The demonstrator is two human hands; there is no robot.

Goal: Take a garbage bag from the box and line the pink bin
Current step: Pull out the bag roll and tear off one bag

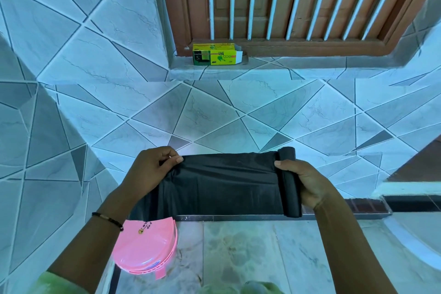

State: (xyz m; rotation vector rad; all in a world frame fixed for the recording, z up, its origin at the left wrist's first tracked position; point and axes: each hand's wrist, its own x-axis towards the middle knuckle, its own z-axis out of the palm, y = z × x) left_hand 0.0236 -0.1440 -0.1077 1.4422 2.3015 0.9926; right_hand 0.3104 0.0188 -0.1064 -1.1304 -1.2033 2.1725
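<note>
A view from a person's head, looking down at two bare hands held out over a tiled floor. The right hand point(307, 184) is closed around a roll of black garbage bags point(290, 181), its fingers point(281, 164) wrapped over the roll's near side with the thumb hidden behind. From the roll a sheet of black garbage bag point(222, 184) is drawn out flat toward the left hand point(152, 169), whose fingers point(175, 159) are pinched shut on the sheet's free top corner. The sheet hangs stretched between the two grips, probably held taut so that one bag can be pulled off the roll; no tear line can be made out.

Below the left wrist, which wears a dark beaded bracelet point(108, 218), stands the pink bin point(145, 248). It is seen from above and partly covered by the forearm, so whether its top is open is unclear. The sheet's lower left edge is close above the bin, and no bag is in it yet.

Well beyond both hands, on a raised ledge at the foot of a brown door with white bars point(286, 0), lies the yellow-green box point(214, 54), on its side with its right end flap open. It sits far from either grip and looks finished with for now.
</note>
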